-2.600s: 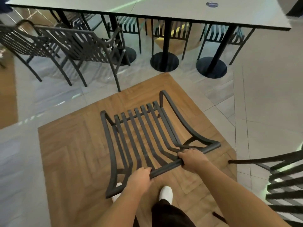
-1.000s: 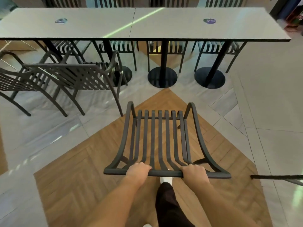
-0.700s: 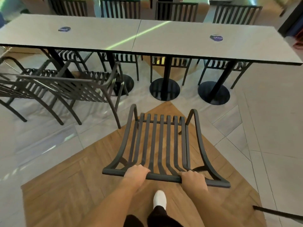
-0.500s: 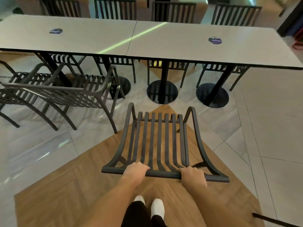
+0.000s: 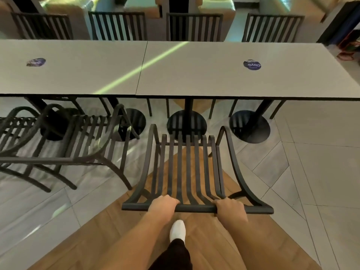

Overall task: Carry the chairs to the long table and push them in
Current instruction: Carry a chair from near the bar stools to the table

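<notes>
gripping the chair point(image 5: 187, 168) top rail, both hands point(image 5: 196, 208) hide their fingertips behind it.

I count seven dark slatted chairs: one held chair point(image 5: 187, 168) in front of me, two near-side chairs point(image 5: 81, 145) on my left (they overlap, so I take them as two), and four far-side chairs point(image 5: 194, 26) behind the long table point(image 5: 175, 75). The table has two tops joined at a seam, two round stickers point(image 5: 252, 65), and four round bases point(image 5: 250, 126) that I can make out. Two hands point(image 5: 162, 206); one white shoe point(image 5: 177, 230).
</notes>
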{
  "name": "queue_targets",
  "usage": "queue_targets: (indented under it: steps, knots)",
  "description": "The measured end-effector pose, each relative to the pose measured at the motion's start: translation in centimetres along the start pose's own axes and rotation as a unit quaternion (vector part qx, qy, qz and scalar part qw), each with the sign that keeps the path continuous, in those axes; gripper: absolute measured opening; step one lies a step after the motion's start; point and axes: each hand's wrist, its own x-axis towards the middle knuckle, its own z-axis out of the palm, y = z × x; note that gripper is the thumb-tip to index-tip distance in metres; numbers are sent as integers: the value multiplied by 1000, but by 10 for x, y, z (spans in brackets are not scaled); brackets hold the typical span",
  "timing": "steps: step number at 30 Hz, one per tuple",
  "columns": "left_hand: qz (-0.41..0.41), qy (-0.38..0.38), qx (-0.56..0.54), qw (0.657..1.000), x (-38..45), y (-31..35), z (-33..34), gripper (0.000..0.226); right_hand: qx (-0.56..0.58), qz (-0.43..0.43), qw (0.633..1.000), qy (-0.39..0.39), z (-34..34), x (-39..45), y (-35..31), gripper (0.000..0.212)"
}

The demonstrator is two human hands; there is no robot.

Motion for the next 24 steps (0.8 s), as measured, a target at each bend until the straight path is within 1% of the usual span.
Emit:
queue_targets:
  steps: [6, 9, 13, 16, 19, 24]
  knots:
    - [3, 2, 4, 1000, 59, -16, -57, 66, 18, 7, 1000, 12, -37, 67, 12, 23]
    - [0, 9, 2, 1000, 85, -18, -75, 69, 24, 9, 1000, 13, -50, 93, 20, 24]
    - [-4, 15, -21, 1000, 107, -17, -87, 65, 34, -3, 999, 2, -61, 124, 33, 21]
    - [-6, 10, -21, 1000, 119, -17, -94, 65, 32, -15, 999, -6, -66, 140, 40, 25]
    - [-11, -3, -3, 1000, 130, -18, -98, 67, 28, -20, 999, -13, -69, 152, 42, 28]
    - [-12, -29, 5, 999, 133, -21, -104, 69, 40, -18, 999, -22, -68, 158, 41, 24]
